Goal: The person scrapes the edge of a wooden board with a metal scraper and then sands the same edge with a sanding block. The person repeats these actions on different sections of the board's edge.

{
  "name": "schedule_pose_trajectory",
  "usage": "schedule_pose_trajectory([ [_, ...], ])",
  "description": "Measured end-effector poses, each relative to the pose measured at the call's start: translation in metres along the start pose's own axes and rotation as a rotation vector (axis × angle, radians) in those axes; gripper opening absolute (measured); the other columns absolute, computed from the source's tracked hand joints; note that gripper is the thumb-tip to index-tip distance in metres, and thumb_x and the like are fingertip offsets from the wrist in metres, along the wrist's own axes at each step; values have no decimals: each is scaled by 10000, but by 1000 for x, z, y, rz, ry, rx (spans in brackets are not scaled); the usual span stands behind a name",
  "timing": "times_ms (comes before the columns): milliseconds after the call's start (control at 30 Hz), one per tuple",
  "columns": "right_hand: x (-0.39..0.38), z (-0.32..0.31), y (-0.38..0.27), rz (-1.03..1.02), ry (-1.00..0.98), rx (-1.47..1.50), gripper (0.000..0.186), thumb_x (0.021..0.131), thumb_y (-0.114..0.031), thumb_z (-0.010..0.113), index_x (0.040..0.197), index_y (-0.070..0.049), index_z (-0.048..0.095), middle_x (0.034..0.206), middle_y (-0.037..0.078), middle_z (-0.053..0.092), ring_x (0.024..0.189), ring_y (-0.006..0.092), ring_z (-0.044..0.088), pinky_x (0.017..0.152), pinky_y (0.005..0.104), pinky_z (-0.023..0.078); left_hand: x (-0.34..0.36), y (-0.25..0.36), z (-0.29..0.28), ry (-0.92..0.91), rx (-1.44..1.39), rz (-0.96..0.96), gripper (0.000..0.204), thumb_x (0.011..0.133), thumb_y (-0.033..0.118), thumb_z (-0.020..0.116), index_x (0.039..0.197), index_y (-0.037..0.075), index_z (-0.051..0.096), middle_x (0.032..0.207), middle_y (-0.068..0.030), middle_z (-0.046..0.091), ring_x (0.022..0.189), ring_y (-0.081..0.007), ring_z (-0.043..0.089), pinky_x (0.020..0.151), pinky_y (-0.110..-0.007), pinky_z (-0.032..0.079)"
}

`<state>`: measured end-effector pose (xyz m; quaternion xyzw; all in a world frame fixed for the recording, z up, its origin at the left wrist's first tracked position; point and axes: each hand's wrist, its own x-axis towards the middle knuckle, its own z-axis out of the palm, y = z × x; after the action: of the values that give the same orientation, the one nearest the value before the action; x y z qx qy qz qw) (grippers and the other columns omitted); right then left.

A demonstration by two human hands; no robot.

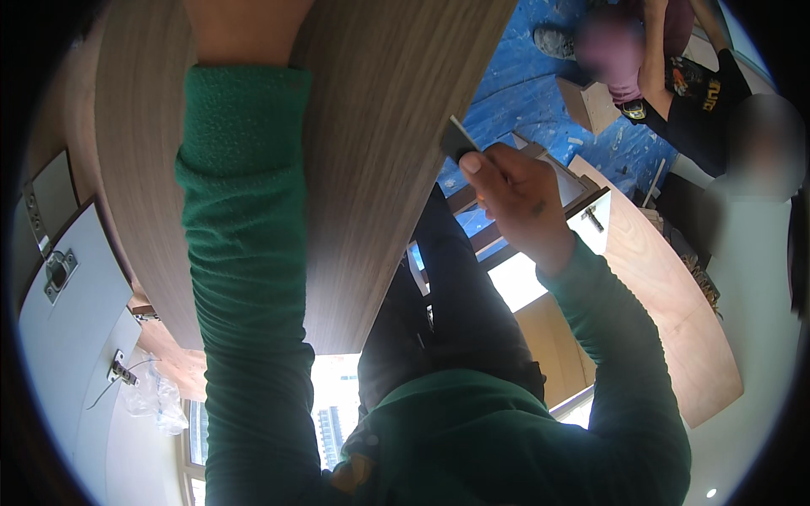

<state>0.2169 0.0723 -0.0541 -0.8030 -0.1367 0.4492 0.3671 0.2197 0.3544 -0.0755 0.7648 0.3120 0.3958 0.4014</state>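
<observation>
My right hand is closed around a small flat scraper, whose dark blade with a pale edge sticks out past the thumb. The blade is right by the long edge of a brown wood-grain panel; whether it touches cannot be made out. Over that panel my left arm reaches up to the top of the picture. Only the wrist end of my left hand shows there, its fingers cut off by the frame.
At the upper right a co-worker sits near a wooden box on a blue floor covering. White cabinet doors with metal hinges stand at the left. A curved pale plywood sheet lies on the right.
</observation>
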Motion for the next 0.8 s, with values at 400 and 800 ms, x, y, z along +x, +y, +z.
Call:
schedule_pose_trajectory([
  [400,70,-58,-47,-2,301,164,467,1024,-474,656,792,-79,569,668,-15,522,603,64,550,561,233,476,5,-14,-1,-47,187,71,441,917,350,715,1238,49,681,1338,-176,669,1379,-406,510,1216,-599,201],
  [800,311,-110,-273,-792,327,-880,493,1033,-528,579,1032,-51,699,745,161,654,680,324,629,659,450,494,9,0,-8,-94,161,-50,447,918,317,705,1273,49,666,1425,-170,617,1435,-381,462,1234,-599,165],
])
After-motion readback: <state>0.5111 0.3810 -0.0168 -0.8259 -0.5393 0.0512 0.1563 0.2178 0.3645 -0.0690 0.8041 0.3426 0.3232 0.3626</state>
